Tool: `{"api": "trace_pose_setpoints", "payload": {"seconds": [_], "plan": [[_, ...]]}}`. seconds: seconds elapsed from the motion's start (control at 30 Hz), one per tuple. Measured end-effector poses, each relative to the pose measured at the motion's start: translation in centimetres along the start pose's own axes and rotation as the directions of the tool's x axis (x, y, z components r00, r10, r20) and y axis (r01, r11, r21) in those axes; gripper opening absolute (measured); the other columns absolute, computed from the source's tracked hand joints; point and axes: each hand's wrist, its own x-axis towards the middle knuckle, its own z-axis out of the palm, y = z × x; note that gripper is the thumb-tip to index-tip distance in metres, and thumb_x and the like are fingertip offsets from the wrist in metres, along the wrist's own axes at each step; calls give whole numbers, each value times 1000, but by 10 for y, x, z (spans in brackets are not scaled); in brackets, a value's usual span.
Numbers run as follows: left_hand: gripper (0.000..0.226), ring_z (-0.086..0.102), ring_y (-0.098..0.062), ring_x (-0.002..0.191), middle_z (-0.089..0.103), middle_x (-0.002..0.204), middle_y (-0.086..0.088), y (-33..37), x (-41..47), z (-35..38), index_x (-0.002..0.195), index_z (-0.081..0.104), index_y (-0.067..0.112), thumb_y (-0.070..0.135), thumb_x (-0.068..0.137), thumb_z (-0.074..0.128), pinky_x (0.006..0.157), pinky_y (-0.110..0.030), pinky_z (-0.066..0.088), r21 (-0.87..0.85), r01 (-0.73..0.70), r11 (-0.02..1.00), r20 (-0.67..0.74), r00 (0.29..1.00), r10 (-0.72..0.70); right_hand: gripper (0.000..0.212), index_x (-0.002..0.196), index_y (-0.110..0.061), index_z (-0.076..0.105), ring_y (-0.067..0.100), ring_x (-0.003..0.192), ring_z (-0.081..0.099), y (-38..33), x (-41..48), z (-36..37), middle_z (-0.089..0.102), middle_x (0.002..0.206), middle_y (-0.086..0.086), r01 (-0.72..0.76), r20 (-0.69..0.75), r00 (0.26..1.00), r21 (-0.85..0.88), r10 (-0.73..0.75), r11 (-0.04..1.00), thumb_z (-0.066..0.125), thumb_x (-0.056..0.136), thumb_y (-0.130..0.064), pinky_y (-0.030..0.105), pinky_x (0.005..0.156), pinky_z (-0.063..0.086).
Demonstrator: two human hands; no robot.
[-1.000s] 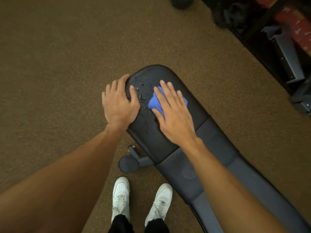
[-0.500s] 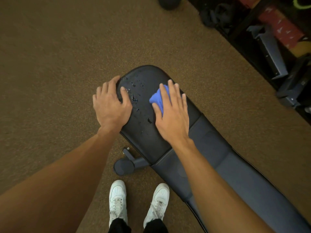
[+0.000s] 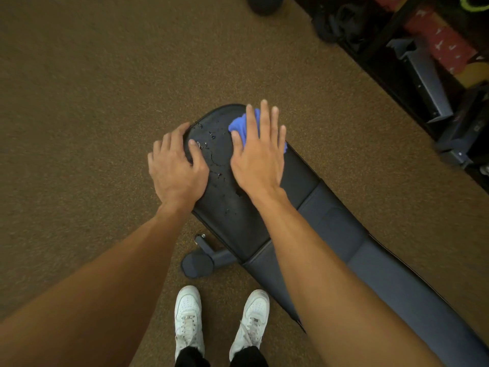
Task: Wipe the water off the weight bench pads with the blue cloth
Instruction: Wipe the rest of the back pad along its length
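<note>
Bench: a black padded weight bench (image 3: 383,260) runs from the near right toward the middle of the view, with its rounded black vinyl end pad (image 3: 230,207) pointing far-left.
Water: clear water droplets (image 3: 211,136) bead on the left half of the end pad, between the 2 hands. A few more sit nearer the seam.
Cloth: the crumpled blue cloth (image 3: 238,125) lies on the far right part of the end pad, close to its rounded tip. It is mostly covered by the right hand, with blue showing beside the thumb and past the little finger.
Right hand: the right hand (image 3: 258,160) lies flat, fingers straight and slightly spread, pressing down on the cloth.
Left hand: the left hand (image 3: 176,168) rests on the pad's left edge, thumb on top beside the droplets, relaxed fingers draped over the rim.
Hands: apart, 1 on each side of the wet patch.
Frame: a dark metal foot with a round end cap (image 3: 197,264) sticks out to the left, near the pad's seam.
Floor: brown speckled carpet (image 3: 92,102) lies all around.
Feet: 2 white lace-up sneakers (image 3: 189,319) stand at the near edge, just left of the bench.
Far side: a dark equipment rack (image 3: 423,75) lines the carpet's right edge, and a dark round ball (image 3: 264,4) sits at the far edge.
</note>
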Motion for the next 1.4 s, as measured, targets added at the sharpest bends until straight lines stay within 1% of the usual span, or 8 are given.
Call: {"api": "trace_pose_setpoints", "payload": {"seconds": [0.1,0.23,0.43,0.63,0.83,1.03,1.27,1.4], "plan": [[45,59,-27,121,69,136,-1,-1,0,1,146,62,21,33,107,44,102,-44,41,-8,2,1000,-9,1000,-2,60,166,-16,26,31,163,5,-21,12,4,12,176,10,163,22,986,25,-163,986,32,112,-43,54,131,11],[45,60,-28,119,70,134,-1,-2,1,3,144,64,21,32,106,42,100,-45,42,-16,8,1000,-14,1000,-9,60,166,-20,28,22,164,5,12,-17,-2,13,176,2,476,95,875,17,-475,879,37,112,-44,49,131,12],[45,59,-25,121,70,134,2,-2,0,1,144,64,22,32,106,42,103,-43,41,-45,23,999,-13,1000,-24,60,166,-19,26,28,164,2,-1,21,-1,10,177,7,107,35,993,47,-109,993,33,112,-44,51,132,9],[45,60,-28,119,71,134,0,-3,0,4,143,65,21,29,105,43,101,-45,42,-56,29,998,-21,999,-30,59,165,-18,31,23,163,8,-1,4,0,17,176,3,471,79,877,52,-474,881,40,112,-41,49,131,12],[44,59,-25,119,70,133,2,-3,0,2,143,64,22,29,106,43,102,-42,40,-63,38,997,-12,999,-39,60,165,-17,29,29,163,4,-4,26,1,13,176,8,137,39,989,58,-139,989,34,112,-44,52,132,11],[46,59,-25,121,71,135,1,-2,1,1,142,65,21,28,104,41,103,-41,40,-91,47,995,-15,999,-48,58,164,-19,32,23,164,7,-3,-4,0,17,176,3,483,94,869,56,-486,874,40,112,-42,49,131,11],[45,59,-22,120,70,134,3,-1,0,-1,142,65,22,30,105,40,104,-37,38,-114,58,992,-1,998,-59,59,166,-19,28,27,164,2,-3,18,-1,11,177,5,145,52,987,73,-149,987,35,112,-43,51,132,9],[47,59,-23,121,71,134,2,-3,2,-1,141,66,21,30,103,39,103,-39,39,-127,53,990,14,999,-52,58,166,-18,27,24,164,3,-12,-12,0,11,177,3,374,86,921,81,-380,924,38,113,-40,52,131,11]]}}
